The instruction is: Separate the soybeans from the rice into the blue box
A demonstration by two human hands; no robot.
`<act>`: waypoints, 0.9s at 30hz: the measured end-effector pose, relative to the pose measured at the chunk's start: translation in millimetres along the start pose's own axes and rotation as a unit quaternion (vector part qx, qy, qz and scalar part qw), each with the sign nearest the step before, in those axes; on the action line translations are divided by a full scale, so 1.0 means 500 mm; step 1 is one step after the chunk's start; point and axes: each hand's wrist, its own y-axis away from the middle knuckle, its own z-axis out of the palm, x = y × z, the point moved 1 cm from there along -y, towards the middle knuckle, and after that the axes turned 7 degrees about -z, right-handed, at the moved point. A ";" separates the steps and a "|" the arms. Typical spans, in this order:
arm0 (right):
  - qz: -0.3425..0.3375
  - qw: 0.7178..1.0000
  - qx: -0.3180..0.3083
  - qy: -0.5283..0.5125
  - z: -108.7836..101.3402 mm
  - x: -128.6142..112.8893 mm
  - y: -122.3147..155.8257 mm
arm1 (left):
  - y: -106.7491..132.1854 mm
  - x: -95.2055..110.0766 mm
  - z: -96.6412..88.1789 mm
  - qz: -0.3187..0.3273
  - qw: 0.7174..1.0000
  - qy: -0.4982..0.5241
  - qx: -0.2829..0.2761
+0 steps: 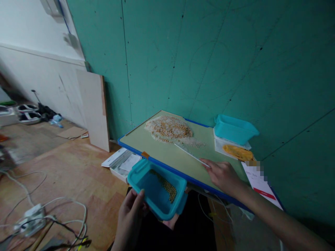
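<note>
My left hand [132, 211] grips a teal plastic container [157, 190] below the near edge of a small green table [157, 148]. A strip of yellow beans lies inside the container. My right hand [222, 174] rests on the tabletop, its fingers closed on the near end of a thin white stick [191, 155]. The stick points toward a pile of yellow beans mixed with white rice [171, 129] at the far side of the table.
A second teal container [235, 129] stands at the table's right on a white tray [220, 144] next to a yellow item [238, 152]. Papers [260, 184] lie right of my hand. A green wall backs the table. White boxes [120, 162] and cables [39, 216] lie on the wooden floor.
</note>
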 end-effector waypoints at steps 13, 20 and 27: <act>0.092 0.995 0.033 0.011 -0.003 0.050 0.015 | 0.004 0.004 0.005 -0.003 1.000 0.016 0.007; 0.149 0.988 0.022 -0.018 0.030 0.062 -0.013 | 0.009 0.012 0.010 -0.008 1.000 -0.015 0.013; 0.130 0.991 0.023 -0.037 0.050 0.040 -0.056 | 0.004 0.010 -0.002 -0.003 1.000 -0.019 0.013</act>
